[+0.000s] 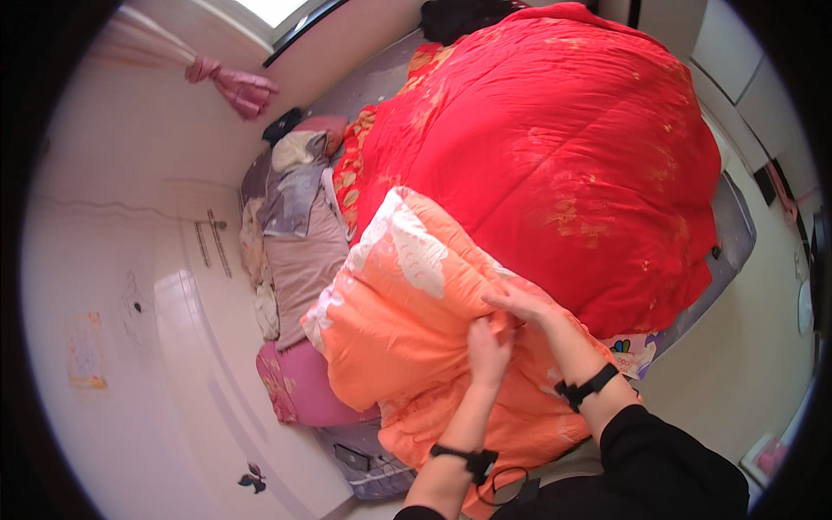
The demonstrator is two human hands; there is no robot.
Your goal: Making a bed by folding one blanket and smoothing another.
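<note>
A thick orange quilt with white floral patches lies bunched and partly folded before me, over the near side of the bed. My left hand grips a gathered fold near its middle, the fingers curled into the cloth. Just beyond and to the right, my right hand touches the same fold, its fingers stretched over the fabric. Whether those fingers pinch the cloth is hidden. A red quilt with gold motifs spreads across the bed behind, partly under the orange one.
Left of the quilts lie a pink pillow, a mauve cloth and rumpled clothes. A dark phone-like device rests on the grey mattress. The wall borders the left side. A tied pink curtain hangs by the window.
</note>
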